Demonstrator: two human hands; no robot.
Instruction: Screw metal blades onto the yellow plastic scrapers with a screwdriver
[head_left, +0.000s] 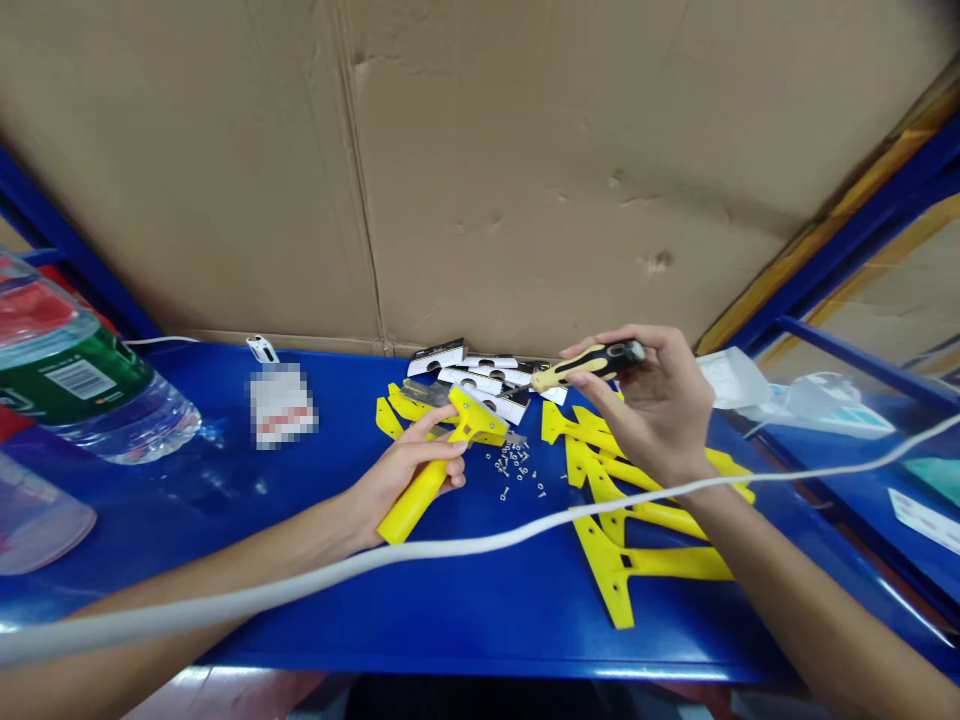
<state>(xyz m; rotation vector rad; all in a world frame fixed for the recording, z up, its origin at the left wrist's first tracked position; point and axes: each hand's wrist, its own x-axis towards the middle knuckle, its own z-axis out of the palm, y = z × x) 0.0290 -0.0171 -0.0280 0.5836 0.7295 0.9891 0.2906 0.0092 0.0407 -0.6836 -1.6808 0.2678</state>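
Wrapped round the handle of a yellow scraper is my left hand; the scraper's wide head points up and to the right. My right hand grips a screwdriver with a yellow and black handle, its shaft directed left toward the scraper head. Whether the tip touches a screw I cannot tell. Small loose screws and nuts lie scattered between my hands. Several yellow scraper bodies rest beneath and beside my right hand. Behind the held scraper are black-and-white blade packets and more yellow pieces.
A white cable crosses in front of me above the blue table. On the left stand a large water bottle and a clear plastic cup. A cardboard wall closes the back; plastic packaging lies at right.
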